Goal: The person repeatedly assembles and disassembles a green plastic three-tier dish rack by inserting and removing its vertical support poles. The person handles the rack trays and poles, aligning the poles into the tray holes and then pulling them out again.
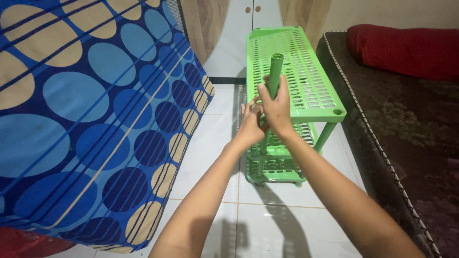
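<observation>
A green plastic tube (276,69) stands upright at the near left corner of a green slatted plastic rack (311,91). My right hand (276,107) is wrapped around the tube below its open top. My left hand (250,125) sits just below and left of it, fingers at the rack's corner where the tube meets the top shelf. The rack has lower shelves (277,165) resting on the white tiled floor.
A mattress in a blue cover with tan and blue ovals (91,119) leans at the left. A dark brown patterned mattress (406,138) with a red pillow (406,48) lies at the right. White floor tiles (267,224) run between them; a white door stands behind.
</observation>
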